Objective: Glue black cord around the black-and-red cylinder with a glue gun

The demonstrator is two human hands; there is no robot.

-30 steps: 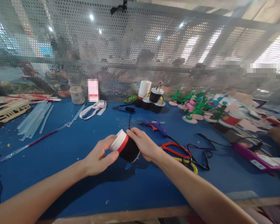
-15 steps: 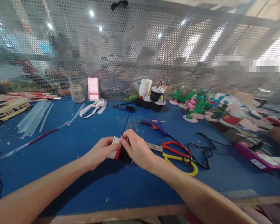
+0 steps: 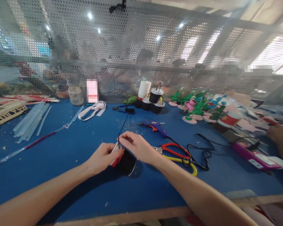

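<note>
Tilted cup (image 3: 127,164) at the near part of the bench (image 3: 85,196), black cord (image 3: 123,126) at its rim.
The left hand's (image 3: 105,158) grip pinches the cup's red-and-white end; the right hand's (image 3: 138,147) fingertips sit beside the cord, whether pinching it I cannot tell. Scissors (image 3: 174,158) and glue gun (image 3: 158,128) lie to the right.

From here I lose part of the cup's (image 3: 127,164) red band behind the left grip (image 3: 102,157) and most of the scissors' (image 3: 166,146) blades behind the right grip (image 3: 139,147), while a co-worker's hand (image 3: 279,135) toward the bench's (image 3: 155,194) right edge is blurred.
</note>
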